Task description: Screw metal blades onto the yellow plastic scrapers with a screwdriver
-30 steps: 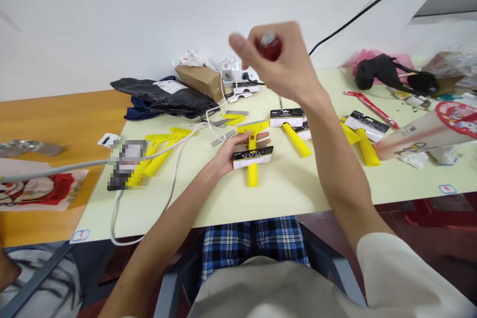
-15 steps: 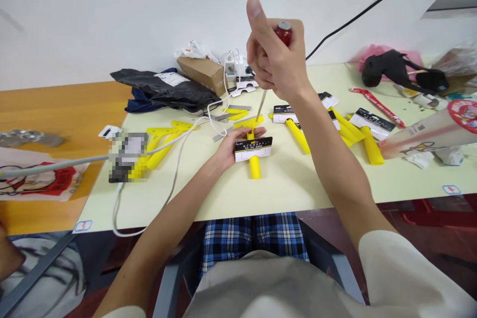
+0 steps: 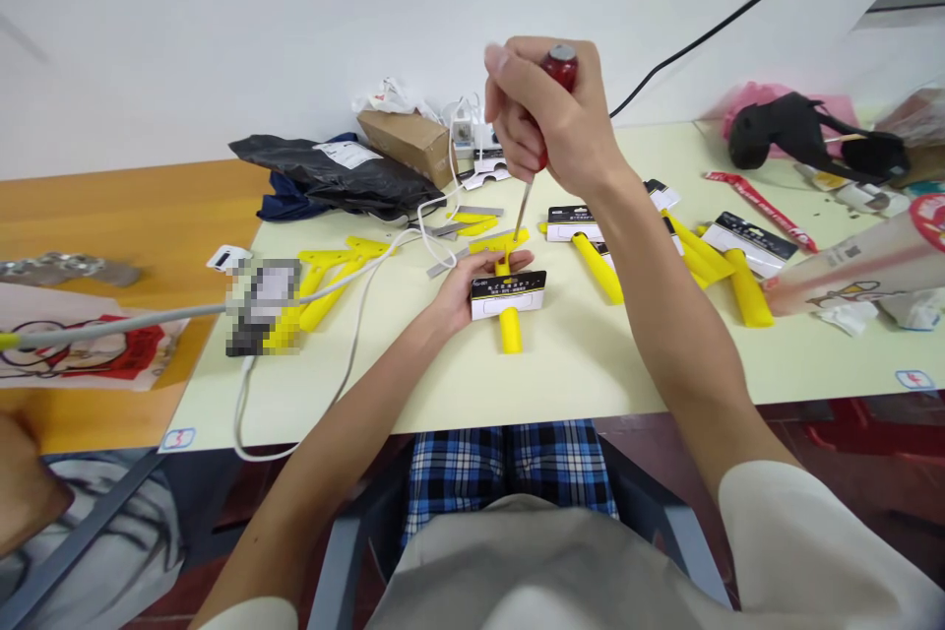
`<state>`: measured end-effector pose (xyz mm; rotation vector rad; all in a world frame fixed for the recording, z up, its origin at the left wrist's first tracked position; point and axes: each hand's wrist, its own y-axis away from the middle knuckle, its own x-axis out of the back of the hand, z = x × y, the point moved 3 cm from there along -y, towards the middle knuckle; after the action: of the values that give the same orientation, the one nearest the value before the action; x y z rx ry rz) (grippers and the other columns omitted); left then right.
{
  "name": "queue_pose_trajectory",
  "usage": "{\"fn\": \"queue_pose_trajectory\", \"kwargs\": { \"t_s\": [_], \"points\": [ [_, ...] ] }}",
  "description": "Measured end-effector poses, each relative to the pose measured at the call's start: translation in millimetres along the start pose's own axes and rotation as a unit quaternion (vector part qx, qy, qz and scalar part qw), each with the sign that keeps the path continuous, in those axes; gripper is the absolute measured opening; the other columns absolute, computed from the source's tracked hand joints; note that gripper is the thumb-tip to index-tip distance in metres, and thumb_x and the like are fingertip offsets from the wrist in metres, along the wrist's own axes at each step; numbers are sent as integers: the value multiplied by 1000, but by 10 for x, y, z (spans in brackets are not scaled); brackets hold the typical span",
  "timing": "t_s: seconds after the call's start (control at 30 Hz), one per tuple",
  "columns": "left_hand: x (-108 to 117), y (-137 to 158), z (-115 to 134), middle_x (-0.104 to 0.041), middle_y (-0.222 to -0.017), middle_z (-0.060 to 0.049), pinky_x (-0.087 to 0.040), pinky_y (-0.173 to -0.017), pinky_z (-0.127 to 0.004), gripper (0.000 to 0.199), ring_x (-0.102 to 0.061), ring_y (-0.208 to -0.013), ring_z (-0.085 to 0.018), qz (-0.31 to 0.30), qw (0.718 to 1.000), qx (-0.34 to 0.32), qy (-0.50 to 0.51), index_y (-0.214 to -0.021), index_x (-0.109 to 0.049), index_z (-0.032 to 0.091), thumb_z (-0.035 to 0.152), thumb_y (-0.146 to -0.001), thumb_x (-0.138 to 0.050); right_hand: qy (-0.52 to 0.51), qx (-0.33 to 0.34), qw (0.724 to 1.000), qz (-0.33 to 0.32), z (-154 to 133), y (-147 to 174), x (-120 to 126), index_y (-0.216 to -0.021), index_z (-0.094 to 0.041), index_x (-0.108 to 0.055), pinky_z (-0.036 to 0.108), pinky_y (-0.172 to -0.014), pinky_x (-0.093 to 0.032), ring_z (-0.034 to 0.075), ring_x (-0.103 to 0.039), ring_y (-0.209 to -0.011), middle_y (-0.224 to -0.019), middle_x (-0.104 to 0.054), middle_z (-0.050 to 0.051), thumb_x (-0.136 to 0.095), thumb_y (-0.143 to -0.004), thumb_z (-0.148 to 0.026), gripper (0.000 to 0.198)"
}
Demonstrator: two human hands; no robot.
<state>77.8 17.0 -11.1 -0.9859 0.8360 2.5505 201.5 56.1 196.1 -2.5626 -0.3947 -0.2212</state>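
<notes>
In the head view, the yellow scraper lay near the middle of the table, its head at the far end and a black-and-white card across its handle. The screwdriver slanted down to that head from the far right side of it; whether its tip sat in a screw was too small to tell for sure.

Good work here, in my judgement, called for bringing the shaft squarer to the head, pressing evenly along it, and letting the lower hand stop the scraper from twisting. Fingertips were best kept out of the tip's path, should it slip.

The right hand was closed in a fist around the red grip, whose butt stuck out at the top. The left hand was curled about the scraper's neck beyond the card, with fingers showing on its right side; how firmly it squeezed could not be seen.
</notes>
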Motion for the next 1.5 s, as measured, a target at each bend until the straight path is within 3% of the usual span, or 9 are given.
{"fn": "queue_pose_trajectory", "kwargs": {
  "t_s": [0.13,0.27,0.47,0.7,0.8,0.97,1.13,1.4,1.5],
  "points": [
    [14,0,-10,-78,-135,-20,-50,-126,-46,36,-73,-132,-31,6,1000,3,2,-122,-80,7,25,-90,-73,262,50,964,-10,-111,28,234,-88,-30,-47,40,-76,-45,24,-60,-81,-91,-68,3,-61,-97,-42,21],
    [24,-9,-21,-77,-137,-19,-51,-124,-43,34,-73,-132,-30,6,1000,2,9,-119,-81,7,24,-90,-74,416,68,906,45,-224,58,451,-86,-30,-40,41,-80,-44,27,-58,-86,-93,-70,6,-78,-88,-43,41],
    [32,-16,-40,-76,-140,-17,-54,-121,-47,30,-76,-126,-31,14,1000,3,1,-116,-81,9,23,-91,-73,413,59,905,-83,-260,114,466,-103,-26,-56,37,-77,-43,23,-60,-91,-106,-71,5,-66,-97,-28,11],
    [9,-7,-56,-77,-137,-19,-52,-124,-48,31,-74,-130,-32,17,1000,5,-9,-116,-82,8,23,-91,-72,404,19,901,-160,-369,166,525,-102,-33,-68,36,-69,-48,20,-69,-83,-100,-76,-2,-68,-91,-24,14],
    [17,-13,-46,-78,-134,-20,-51,-125,-48,30,-74,-130,-32,14,1000,-2,-11,-114,-83,7,25,-92,-72,452,-7,878,-155,-393,205,579,-90,-33,-71,42,-65,-44,24,-65,-77,-89,-73,2,-68,-93,-37,5],
    [5,7,-11,-80,-131,-19,-54,-122,-46,30,-75,-129,-32,15,1000,-14,-18,-114,-82,8,23,-91,-72,505,-44,857,-88,-355,204,666,-74,-32,-65,42,-57,-40,22,-59,-54,-58,-60,3,-59,-100,-54,35],
    [4,14,-10,-80,-131,-18,-55,-121,-45,30,-76,-128,-32,14,1000,-10,-11,-115,-82,8,23,-91,-72,461,-43,872,-159,-378,208,669,-95,-32,-77,32,-50,-40,17,-63,-60,-75,-74,-3,-71,-87,-28,11],
    [42,-17,-20,-80,-130,-20,-55,-120,-48,35,-77,-126,-34,9,1000,-8,-7,-120,-81,7,23,-90,-72,520,-12,850,-86,-343,192,656,-99,-27,-71,41,-68,-37,28,-62,-79,-84,-70,7,-64,-99,-47,21],
    [37,-11,-14,-80,-130,-20,-54,-121,-46,35,-76,-126,-33,7,1000,-9,-5,-120,-81,7,23,-91,-72,469,-11,874,-126,-348,185,608,-104,-31,-71,40,-66,-42,26,-66,-80,-87,-74,4,-66,-95,-38,13]
  ]
}}
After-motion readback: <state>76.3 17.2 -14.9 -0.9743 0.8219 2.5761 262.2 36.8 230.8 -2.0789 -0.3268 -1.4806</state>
